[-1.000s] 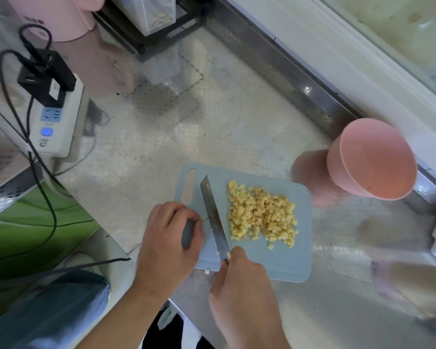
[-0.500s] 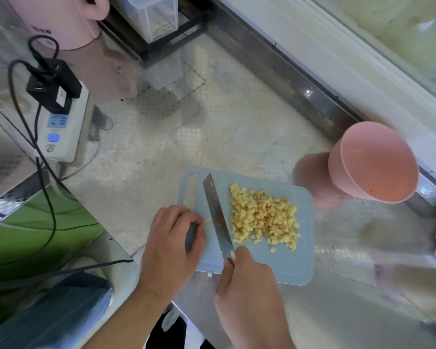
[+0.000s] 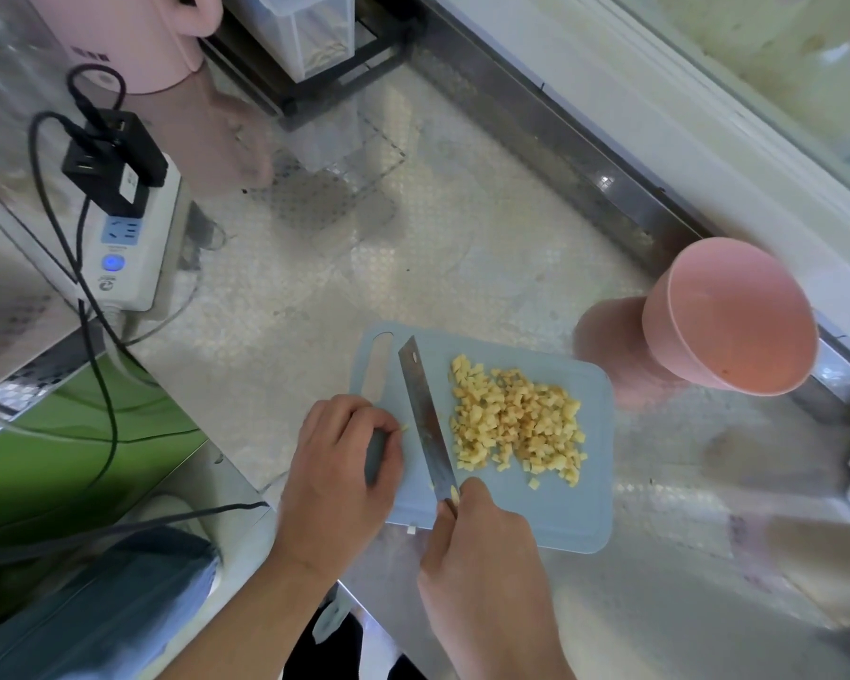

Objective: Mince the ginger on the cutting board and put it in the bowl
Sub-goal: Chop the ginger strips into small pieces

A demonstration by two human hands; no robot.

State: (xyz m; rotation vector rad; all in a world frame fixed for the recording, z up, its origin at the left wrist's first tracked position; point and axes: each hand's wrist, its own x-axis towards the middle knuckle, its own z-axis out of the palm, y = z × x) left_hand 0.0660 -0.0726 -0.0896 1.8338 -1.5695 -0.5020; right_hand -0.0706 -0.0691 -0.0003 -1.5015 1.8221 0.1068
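Head view: the right hand (image 3: 487, 557) is gripping the knife (image 3: 425, 419), its blade lying across the blue cutting board (image 3: 550, 507) just left of the diced ginger (image 3: 516, 419). The left hand (image 3: 339, 463) is curling at the board's left edge, pinching a small ginger scrap (image 3: 404, 427). The pink bowl (image 3: 727, 316) is sitting on the metal surface (image 3: 413, 247), far right.

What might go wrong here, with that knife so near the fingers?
The left hand pinches a tiny ginger scrap right beside the knife that the right hand holds, so a slip might nick fingertips. The cutting board overhangs the counter edge and could tip. Ginger pieces may scatter before reaching the pink bowl.
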